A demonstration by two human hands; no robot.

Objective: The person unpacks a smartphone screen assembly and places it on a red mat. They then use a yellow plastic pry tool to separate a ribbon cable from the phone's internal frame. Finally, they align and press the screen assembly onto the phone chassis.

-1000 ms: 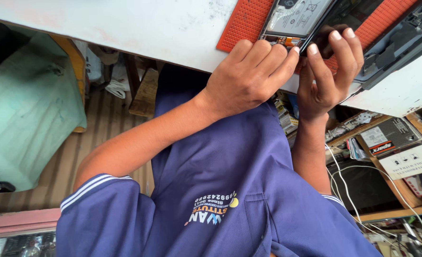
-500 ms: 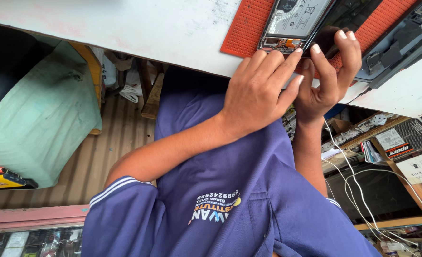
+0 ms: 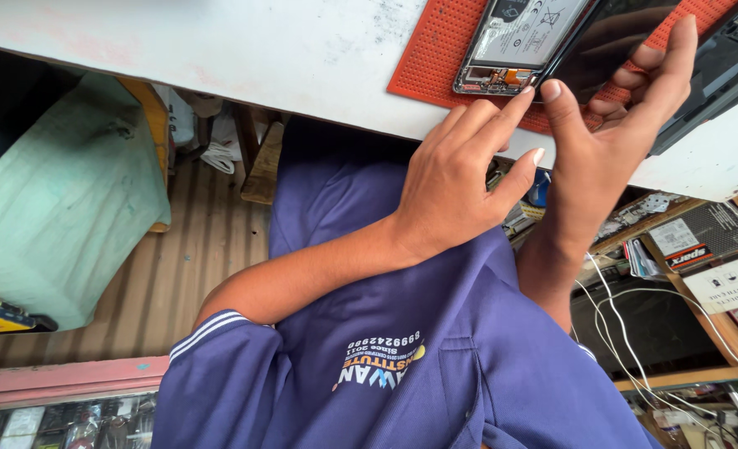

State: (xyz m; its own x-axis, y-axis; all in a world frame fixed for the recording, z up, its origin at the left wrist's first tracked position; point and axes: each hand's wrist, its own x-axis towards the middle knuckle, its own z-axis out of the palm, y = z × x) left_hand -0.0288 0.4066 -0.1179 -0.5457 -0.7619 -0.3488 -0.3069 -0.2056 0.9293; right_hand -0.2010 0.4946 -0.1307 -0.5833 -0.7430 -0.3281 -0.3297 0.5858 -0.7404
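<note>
White workbench (image 3: 286,50) runs across the far side of the view, with a ribbed floor and a green cloth bundle (image 3: 61,208) below it on the left.

1. One orange-red studded mat (image 3: 435,58) lies on the bench. It probably serves to stop parts sliding.
2. One opened phone body (image 3: 518,41) lies flat on the mat at the far edge of the view, internals facing up.
3. One dark glossy panel (image 3: 606,46) stands tilted on edge just right of the phone body, touching it along one long side.
4. Left hand (image 3: 460,191): fingers extended, not closed round anything. The fingertips (image 3: 523,90) rest on the near end of the phone body, apparently to pin it down.
5. Right hand (image 3: 610,141): grasps the dark panel, thumb at its near corner, fingers wrapped behind it. This hold props the panel up, hinged away from the body.
6. Several white cables (image 3: 635,333) hang near right; the exact number cannot be determined.
</note>
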